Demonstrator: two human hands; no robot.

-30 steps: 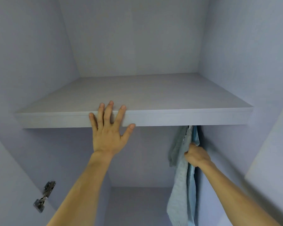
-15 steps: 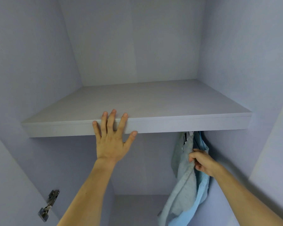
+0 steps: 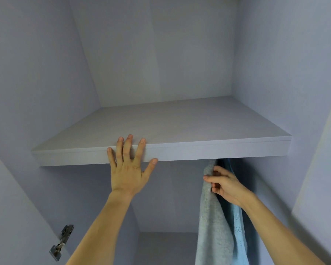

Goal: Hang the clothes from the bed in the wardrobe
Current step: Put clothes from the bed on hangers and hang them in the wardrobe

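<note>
Inside the wardrobe (image 3: pixel 161 54), under its shelf (image 3: pixel 199 150), hang a grey sweater (image 3: pixel 212 226) and a blue top (image 3: pixel 239 226). My left hand (image 3: pixel 128 173) rests flat, fingers spread, on the shelf edge — my right hand (image 3: pixel 225 186) pinches the sweater. I'd straighten it gently, without tugging.

Two garments (image 3: pixel 218 226) hang under the shelf (image 3: pixel 199 150) at the right; a hinge (image 3: pixel 62 242) sits low at the left.

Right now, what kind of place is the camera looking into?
Most likely inside a wardrobe: a shelf, a grey garment and a blue garment hanging beneath it, and a door hinge at lower left.
</note>
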